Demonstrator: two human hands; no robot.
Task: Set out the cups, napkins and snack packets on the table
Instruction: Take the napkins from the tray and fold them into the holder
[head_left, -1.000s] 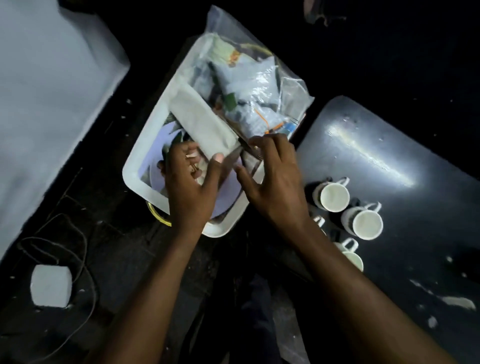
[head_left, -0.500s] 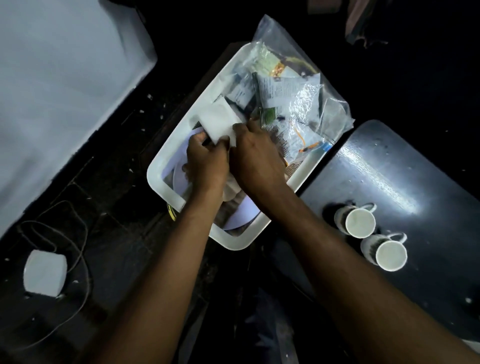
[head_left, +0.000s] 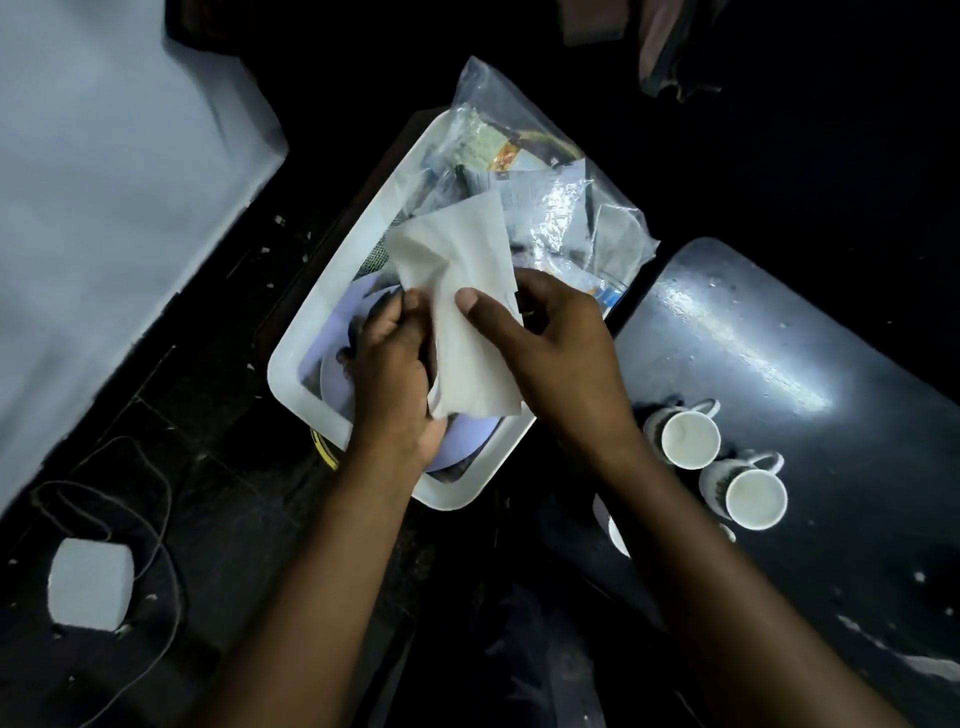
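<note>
White napkin (head_left: 462, 291) hides both hands' fingers (head_left: 470, 306) (partly)

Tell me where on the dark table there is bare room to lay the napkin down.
The dark table is bare across its far half, beyond the two cups, and along its right side. Its near-left corner is crowded: the cups stand together there and the right hand's forearm crosses it. The white tray is full, with the snack bag and both hands holding the napkin.

Dim room, dark speckled floor (head_left: 218, 415), pale sheet (head_left: 104, 208), possibly bedding, white block (head_left: 89, 584), looping cable (head_left: 156, 525)
</note>
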